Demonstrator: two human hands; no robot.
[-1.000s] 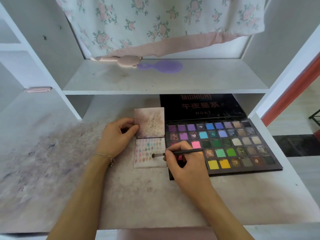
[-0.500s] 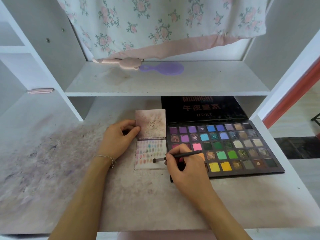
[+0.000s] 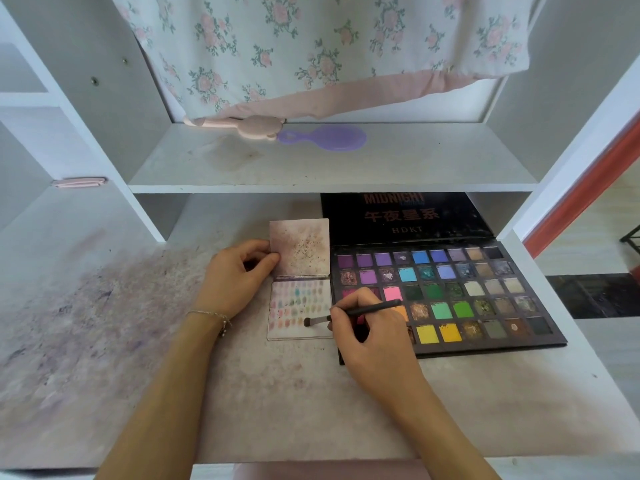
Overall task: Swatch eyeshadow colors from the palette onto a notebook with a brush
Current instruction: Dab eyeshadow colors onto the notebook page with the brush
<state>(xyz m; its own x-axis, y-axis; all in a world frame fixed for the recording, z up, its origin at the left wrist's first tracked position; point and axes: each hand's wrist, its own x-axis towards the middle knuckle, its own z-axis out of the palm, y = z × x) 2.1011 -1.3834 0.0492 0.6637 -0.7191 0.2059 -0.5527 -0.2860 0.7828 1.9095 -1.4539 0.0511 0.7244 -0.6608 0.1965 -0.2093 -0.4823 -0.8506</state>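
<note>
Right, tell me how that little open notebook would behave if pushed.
The notebook looks thin and small, so probably light and apt to slide on the desk. The left hand pinches its upper leaf, which suggests it would shift or flap shut otherwise. Its pages seem floppy; the brush in the right hand touches the lower page.

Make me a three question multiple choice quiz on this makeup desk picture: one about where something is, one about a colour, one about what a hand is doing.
1. Where does the notebook lie relative to the palette?
A. To its left
B. To its right
C. On top of it

2. What colour is the hand mirror on the shelf?
A. Green
B. Purple
C. Yellow

3. What is the right hand doing?
A. Resting flat
B. Closing the palette lid
C. Holding the brush to the lower page

Answers: 1 A, the notebook sits beside the palette's left edge. 2 B, it is lilac purple. 3 C, the fingers pinch the handle, bristles on the swatched page.
</note>
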